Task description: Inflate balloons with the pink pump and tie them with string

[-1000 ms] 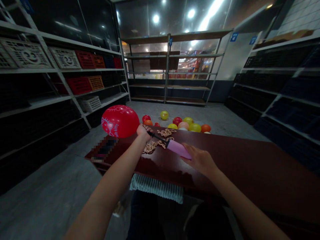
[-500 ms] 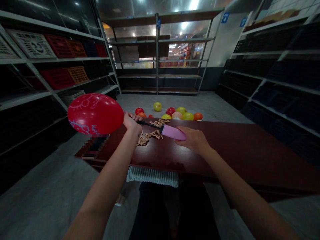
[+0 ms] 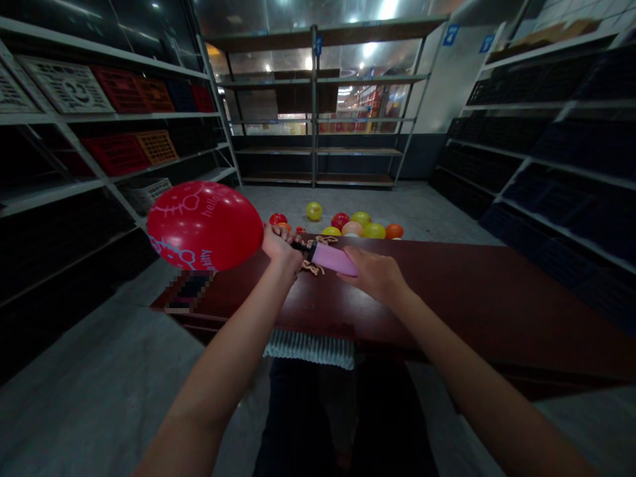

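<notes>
Cloth (image 3: 311,348), one ribbed, pale blue-green piece, shows just below the near edge of our desk (image 3: 447,285), whose dark reddish top has a glossy sheen. Above it, our right hand (image 3: 371,270) is wrapped around the smooth pink barrel of one pump (image 3: 330,257); half a second ago a longer stretch of black rod showed, and now the barrel sits close to our left hand (image 3: 282,246). That fist is clenched around the neck end of one red balloon (image 3: 206,225) and the pump's black end; the balloon, shiny, egg-shaped and printed with pale lettering, juts out to the left. Tan twisted strands (image 3: 313,268), less visible than before, lie partly hidden behind our hands. Beyond, on the grey floor (image 3: 278,197), we count four yellow balloons (image 3: 314,211), two red ones (image 3: 340,220), two orange ones (image 3: 394,231) and one peach one (image 3: 352,228). Farther off stand metal racks (image 3: 315,99), with latticed plastic crates (image 3: 119,89) at left.
</notes>
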